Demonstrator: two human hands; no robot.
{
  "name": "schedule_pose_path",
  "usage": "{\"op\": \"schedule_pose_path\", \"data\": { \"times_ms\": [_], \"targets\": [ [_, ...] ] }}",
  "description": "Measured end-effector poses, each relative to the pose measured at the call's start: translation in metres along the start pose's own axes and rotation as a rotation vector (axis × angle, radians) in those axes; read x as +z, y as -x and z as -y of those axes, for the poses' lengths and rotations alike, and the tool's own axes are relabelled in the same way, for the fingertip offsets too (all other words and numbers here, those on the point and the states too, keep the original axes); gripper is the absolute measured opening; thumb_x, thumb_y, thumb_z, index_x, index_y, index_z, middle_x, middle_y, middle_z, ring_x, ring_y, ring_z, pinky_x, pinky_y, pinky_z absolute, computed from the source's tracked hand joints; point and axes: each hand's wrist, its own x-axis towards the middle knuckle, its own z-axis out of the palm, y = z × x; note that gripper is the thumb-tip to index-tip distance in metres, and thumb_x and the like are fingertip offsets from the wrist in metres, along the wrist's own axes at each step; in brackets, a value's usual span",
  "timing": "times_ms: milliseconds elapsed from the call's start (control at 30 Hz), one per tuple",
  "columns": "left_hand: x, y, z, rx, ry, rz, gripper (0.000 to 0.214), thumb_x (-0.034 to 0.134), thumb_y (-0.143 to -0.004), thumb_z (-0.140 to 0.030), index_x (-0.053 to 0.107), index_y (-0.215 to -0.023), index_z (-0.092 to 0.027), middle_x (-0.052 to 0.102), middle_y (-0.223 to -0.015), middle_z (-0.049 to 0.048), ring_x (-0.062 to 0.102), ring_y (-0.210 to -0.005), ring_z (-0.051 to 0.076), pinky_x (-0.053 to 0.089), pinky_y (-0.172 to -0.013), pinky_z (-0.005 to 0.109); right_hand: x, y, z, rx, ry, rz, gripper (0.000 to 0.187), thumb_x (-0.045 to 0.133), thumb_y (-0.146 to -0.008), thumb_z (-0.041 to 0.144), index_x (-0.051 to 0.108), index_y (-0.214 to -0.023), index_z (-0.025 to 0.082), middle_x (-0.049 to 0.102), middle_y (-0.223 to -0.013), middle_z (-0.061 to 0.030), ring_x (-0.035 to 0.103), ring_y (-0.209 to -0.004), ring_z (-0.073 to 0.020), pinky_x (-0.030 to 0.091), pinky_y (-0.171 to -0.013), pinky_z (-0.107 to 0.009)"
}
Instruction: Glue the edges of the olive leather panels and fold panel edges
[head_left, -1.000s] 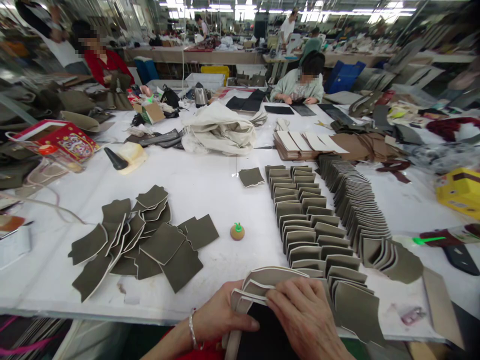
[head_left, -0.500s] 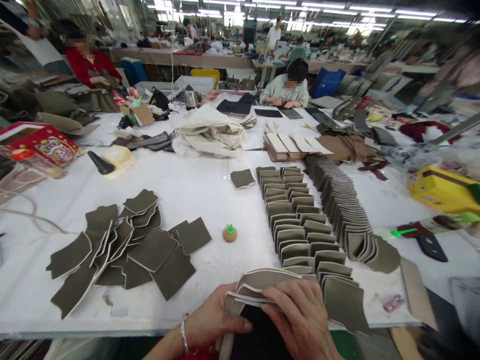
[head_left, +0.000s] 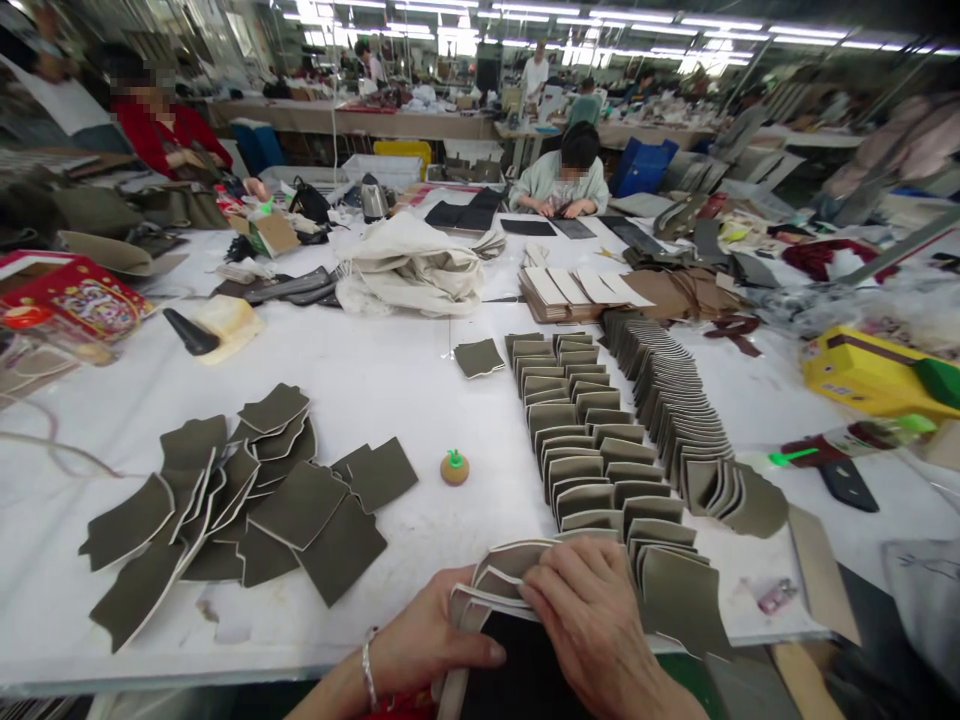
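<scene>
At the table's front edge, both my hands hold a curved olive-grey panel (head_left: 491, 598) with pale edges and a black face toward me. My left hand (head_left: 431, 635), with a silver bracelet at the wrist, grips its left side, thumb on the black face. The fingers of my right hand (head_left: 589, 615) are bent over its upper edge, pinching it. Beyond my right hand stand rows of folded olive pieces (head_left: 581, 470). A loose pile of flat olive pieces (head_left: 292, 500) lies to the left. Between them sits a small brown round object with a green top (head_left: 454, 467).
A cream cloth bundle (head_left: 409, 265) and stacked brown-and-white panels (head_left: 577, 292) lie farther back. A yellow box (head_left: 862, 375) and a dark bottle (head_left: 847, 440) are at right; a red box (head_left: 82, 295) is at left. A co-worker (head_left: 566, 175) sits across the table.
My right hand has shifted slightly left along the panel's upper edge, its fingers more tightly bunched. My left hand keeps its hold. The view has turned slightly right.
</scene>
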Motion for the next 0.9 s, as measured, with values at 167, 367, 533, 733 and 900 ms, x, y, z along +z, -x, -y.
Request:
{"op": "schedule_pose_path", "data": {
  "times_ms": [167,367,533,733,900],
  "targets": [
    [-0.002,0.000,0.000,-0.012,0.006,-0.016,0.048,0.083,-0.064,-0.031,0.069,-0.106,-0.014,0.065,-0.092,0.0029,0.054,-0.085,0.020,0.042,-0.084,0.030,-0.007,-0.001,-0.005,0.035,-0.024,-0.017,0.022,0.047,-0.100,0.029,0.063,-0.089,0.019,0.061,-0.078,-0.0015,0.048,-0.077,-0.0186,0.027,-0.074,-0.035],
    [-0.003,-0.002,0.000,-0.032,0.022,0.004,0.050,0.081,-0.066,-0.026,0.067,-0.113,-0.014,0.066,-0.091,0.0027,0.056,-0.083,0.020,0.042,-0.089,0.033,-0.013,0.005,-0.007,0.095,0.027,-0.067,0.023,0.048,-0.099,0.036,0.066,-0.096,0.022,0.062,-0.080,-0.0012,0.048,-0.077,-0.0189,0.028,-0.074,-0.034],
    [-0.003,-0.003,0.001,-0.055,-0.031,-0.028,0.044,0.081,-0.065,-0.023,0.068,-0.106,-0.014,0.063,-0.090,0.0015,0.052,-0.081,0.017,0.040,-0.078,0.027,-0.008,0.000,-0.003,0.097,0.017,-0.015,0.024,0.047,-0.099,0.029,0.064,-0.084,0.022,0.059,-0.076,-0.0008,0.046,-0.075,-0.0191,0.026,-0.073,-0.036],
    [-0.002,-0.005,-0.003,-0.057,-0.008,-0.019,0.043,0.080,-0.065,-0.024,0.068,-0.104,-0.014,0.061,-0.088,0.0004,0.048,-0.080,0.016,0.037,-0.076,0.025,-0.004,-0.002,-0.007,0.086,-0.014,0.020,0.021,0.049,-0.099,0.025,0.062,-0.084,0.021,0.059,-0.077,-0.0006,0.046,-0.076,-0.0183,0.025,-0.073,-0.037],
    [-0.001,-0.008,-0.003,-0.048,-0.036,-0.033,0.037,0.081,-0.063,-0.028,0.068,-0.094,-0.013,0.057,-0.081,-0.0008,0.041,-0.072,0.013,0.034,-0.069,0.022,0.001,0.002,-0.012,0.021,-0.018,0.078,0.028,0.041,-0.099,0.014,0.056,-0.076,0.019,0.055,-0.073,-0.0005,0.044,-0.074,-0.0175,0.025,-0.072,-0.036]
  ]
}}
